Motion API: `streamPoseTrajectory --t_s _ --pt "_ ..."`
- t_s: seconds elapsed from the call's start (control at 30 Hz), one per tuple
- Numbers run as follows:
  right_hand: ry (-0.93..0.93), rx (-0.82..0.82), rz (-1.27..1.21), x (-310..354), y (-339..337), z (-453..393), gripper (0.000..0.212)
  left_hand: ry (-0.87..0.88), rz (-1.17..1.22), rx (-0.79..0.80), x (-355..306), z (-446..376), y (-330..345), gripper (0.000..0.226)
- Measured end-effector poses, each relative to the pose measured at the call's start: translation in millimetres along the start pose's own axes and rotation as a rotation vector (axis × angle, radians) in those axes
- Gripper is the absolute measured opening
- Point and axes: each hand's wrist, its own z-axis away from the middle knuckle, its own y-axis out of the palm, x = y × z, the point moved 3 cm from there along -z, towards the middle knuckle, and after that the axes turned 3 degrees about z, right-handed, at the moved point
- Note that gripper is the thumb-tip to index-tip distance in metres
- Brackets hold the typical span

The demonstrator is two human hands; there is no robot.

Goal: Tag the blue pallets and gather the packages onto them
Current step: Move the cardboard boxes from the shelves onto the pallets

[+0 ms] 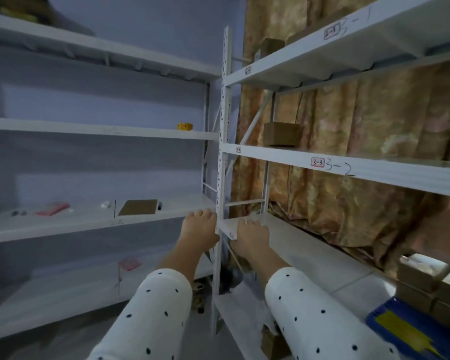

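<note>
My left hand (198,227) and my right hand (252,236) reach forward to either side of a white shelf upright (222,178), both holding nothing, fingers loosely spread. The right hand rests over the corner of a low shelf board (291,237). A blue pallet (411,331) with a yellow tag (398,328) shows at the bottom right, with brown cardboard packages (426,284) stacked on it. More brown packages sit on the right rack: one (281,133) on the middle shelf, one (270,48) higher up. A flat brown package (138,207) lies on the left rack.
White metal racks fill the left and right, marked 3-2 (339,167). A patterned curtain (361,126) hangs behind the right rack. A yellow tape roll (185,126), a pink item (53,209) and small bits lie on left shelves. A brown box (272,344) sits below.
</note>
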Motion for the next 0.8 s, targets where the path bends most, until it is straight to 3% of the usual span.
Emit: streamPoseTrajectory --t_s 0.23,0.47,0.8 --pt "0.032 -0.170 0.101 -36.8 -40.2 -108.6 0.036 -0.027 -0.024 -0.050 22.1 -106.0 -19.6 0.054" --pt "0.042 -0.360 0.111 -41.0 -85.0 -210.0 0.038 -0.013 0.043 -0.214 25.9 -208.6 -40.7 0.052" --pt "0.105 -0.302 0.199 -20.3 -54.0 -311.5 0.038 0.115 0.018 -0.302 57.5 -312.4 -20.1 0.051"
